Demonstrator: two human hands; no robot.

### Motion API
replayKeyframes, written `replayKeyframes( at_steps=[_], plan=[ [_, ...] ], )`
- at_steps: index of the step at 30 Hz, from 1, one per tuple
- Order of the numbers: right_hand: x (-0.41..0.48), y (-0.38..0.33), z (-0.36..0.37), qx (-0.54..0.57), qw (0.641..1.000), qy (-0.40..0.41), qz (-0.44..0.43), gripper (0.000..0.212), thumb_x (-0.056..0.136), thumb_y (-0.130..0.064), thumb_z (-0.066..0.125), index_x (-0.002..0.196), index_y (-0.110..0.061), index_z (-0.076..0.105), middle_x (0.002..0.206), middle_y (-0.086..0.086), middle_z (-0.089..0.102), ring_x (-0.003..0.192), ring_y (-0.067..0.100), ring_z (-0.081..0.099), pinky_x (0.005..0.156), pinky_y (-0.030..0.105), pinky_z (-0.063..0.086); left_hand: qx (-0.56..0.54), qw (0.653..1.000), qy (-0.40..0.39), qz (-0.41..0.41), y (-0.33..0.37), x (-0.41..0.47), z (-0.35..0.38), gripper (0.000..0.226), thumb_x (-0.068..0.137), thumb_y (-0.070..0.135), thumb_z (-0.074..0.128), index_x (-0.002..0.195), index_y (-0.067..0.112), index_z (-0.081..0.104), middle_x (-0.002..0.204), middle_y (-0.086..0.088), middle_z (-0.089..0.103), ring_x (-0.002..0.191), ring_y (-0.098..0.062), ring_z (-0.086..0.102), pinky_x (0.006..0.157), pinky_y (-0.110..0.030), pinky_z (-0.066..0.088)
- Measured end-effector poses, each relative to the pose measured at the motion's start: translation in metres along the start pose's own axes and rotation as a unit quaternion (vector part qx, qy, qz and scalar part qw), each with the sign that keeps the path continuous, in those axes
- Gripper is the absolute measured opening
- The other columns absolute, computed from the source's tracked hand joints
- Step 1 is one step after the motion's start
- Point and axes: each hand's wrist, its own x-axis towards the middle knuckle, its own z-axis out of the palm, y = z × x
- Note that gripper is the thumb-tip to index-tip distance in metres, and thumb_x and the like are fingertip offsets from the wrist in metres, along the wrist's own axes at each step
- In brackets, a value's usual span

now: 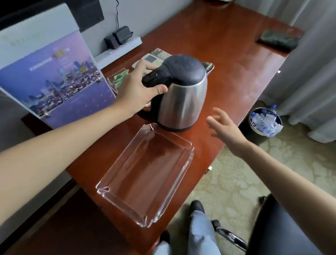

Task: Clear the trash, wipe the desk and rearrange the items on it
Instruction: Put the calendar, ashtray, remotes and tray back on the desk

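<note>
A steel electric kettle point(185, 96) with a black lid and handle stands on the reddish wooden desk point(235, 58). My left hand point(140, 87) grips the kettle's black handle from the left. My right hand point(226, 125) hovers open, fingers spread, just right of the kettle near the desk's front edge, holding nothing. A clear acrylic tray point(147, 176), with nothing in it, lies on the desk in front of the kettle.
A purple city-print board point(52, 82) leans at the left. Behind the kettle lie a remote point(148, 60), a small clear holder with green packets point(116, 79) and a power strip point(121, 43). A dark cloth point(277, 39) lies far right. A bin of bottles point(266, 121) and a chair point(286, 241) stand on the carpet.
</note>
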Motion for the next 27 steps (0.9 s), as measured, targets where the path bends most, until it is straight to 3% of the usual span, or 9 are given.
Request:
replayKeyframes(
  at_steps=[4, 7, 9, 12, 14, 18, 22, 25, 27],
  plan=[
    [0.05, -0.024, -0.026, -0.009, 0.988, -0.096, -0.117, 0.073, 0.074, -0.047, 0.068, 0.136, -0.041, 0.029, 0.126, 0.0, 0.051, 0.11, 0.016, 0.055, 0.09, 0.028, 0.046, 0.008, 1.0, -0.008, -0.022, 0.004, 0.02, 0.037, 0.059, 0.065, 0.046, 0.073, 0.106, 0.009, 0.053, 0.091, -0.002, 0.066, 0.088, -0.025, 0.063, 0.075, -0.037, 0.048],
    [0.086, -0.022, -0.037, -0.031, 0.977, -0.147, -0.149, 0.078, 0.073, -0.037, 0.071, 0.138, -0.04, 0.027, 0.126, -0.004, 0.052, 0.114, 0.016, 0.053, 0.096, 0.028, 0.043, 0.009, 0.999, 0.013, -0.051, 0.0, 0.029, 0.059, 0.068, 0.061, 0.057, 0.063, 0.106, 0.008, 0.052, 0.094, -0.009, 0.066, 0.088, -0.028, 0.062, 0.077, -0.043, 0.05],
    [0.105, -0.022, -0.041, -0.032, 0.974, -0.166, -0.151, 0.078, 0.072, -0.033, 0.073, 0.136, -0.041, 0.029, 0.126, -0.007, 0.053, 0.116, 0.015, 0.052, 0.101, 0.03, 0.041, 0.013, 0.997, 0.022, -0.069, -0.002, 0.031, 0.073, 0.067, 0.061, 0.055, 0.064, 0.106, 0.007, 0.052, 0.095, -0.011, 0.066, 0.09, -0.028, 0.062, 0.078, -0.042, 0.05],
    [0.128, -0.027, -0.045, -0.046, 0.97, -0.187, -0.148, 0.083, 0.07, -0.033, 0.075, 0.136, -0.043, 0.026, 0.132, -0.006, 0.05, 0.116, 0.014, 0.05, 0.094, 0.024, 0.041, 0.013, 0.994, 0.037, -0.098, -0.005, 0.034, 0.086, 0.056, 0.067, 0.041, 0.072, 0.107, 0.007, 0.052, 0.097, -0.007, 0.065, 0.093, -0.024, 0.061, 0.08, -0.041, 0.049],
    [0.138, -0.027, -0.045, -0.062, 0.972, -0.18, -0.141, 0.088, 0.067, -0.036, 0.078, 0.138, -0.042, 0.025, 0.137, -0.001, 0.043, 0.116, 0.017, 0.048, 0.093, 0.027, 0.043, 0.017, 0.994, 0.033, -0.106, -0.01, 0.038, 0.087, 0.051, 0.072, 0.033, 0.072, 0.109, 0.006, 0.05, 0.101, -0.005, 0.063, 0.096, -0.022, 0.06, 0.082, -0.042, 0.049],
    [0.142, -0.018, -0.04, -0.074, 0.977, -0.145, -0.139, 0.102, 0.063, -0.047, 0.077, 0.145, -0.029, 0.018, 0.144, 0.003, 0.031, 0.125, 0.02, 0.04, 0.104, 0.04, 0.04, 0.033, 0.994, 0.013, -0.105, -0.016, 0.043, 0.084, 0.048, 0.076, 0.033, 0.069, 0.111, 0.008, 0.046, 0.103, -0.008, 0.064, 0.096, -0.023, 0.061, 0.082, -0.044, 0.05],
    [0.121, -0.008, -0.027, -0.073, 0.984, -0.042, -0.159, 0.076, 0.077, -0.025, 0.073, 0.137, -0.016, 0.026, 0.129, 0.004, 0.03, 0.117, 0.021, 0.042, 0.1, 0.044, 0.042, 0.055, 0.993, -0.022, -0.106, -0.02, 0.041, 0.079, 0.046, 0.081, 0.029, 0.068, 0.119, 0.014, 0.047, 0.109, 0.003, 0.058, 0.104, -0.016, 0.057, 0.085, -0.029, 0.045],
    [0.105, -0.002, -0.012, -0.068, 0.984, 0.013, -0.164, 0.071, 0.074, -0.031, 0.07, 0.131, -0.016, 0.03, 0.12, -0.001, 0.031, 0.116, 0.026, 0.042, 0.098, 0.047, 0.042, 0.06, 0.993, -0.025, -0.103, -0.026, 0.03, 0.071, 0.048, 0.083, 0.022, 0.068, 0.126, 0.013, 0.049, 0.116, 0.002, 0.058, 0.106, -0.007, 0.051, 0.085, -0.014, 0.036],
    [0.105, -0.004, -0.007, -0.066, 0.986, 0.011, -0.151, 0.073, 0.074, -0.031, 0.07, 0.134, -0.017, 0.029, 0.123, -0.001, 0.032, 0.12, 0.027, 0.04, 0.1, 0.048, 0.041, 0.062, 0.994, -0.024, -0.09, -0.027, 0.025, 0.069, 0.052, 0.081, 0.021, 0.069, 0.129, 0.013, 0.049, 0.123, -0.001, 0.058, 0.11, -0.009, 0.051, 0.089, -0.015, 0.036]
  ],
)
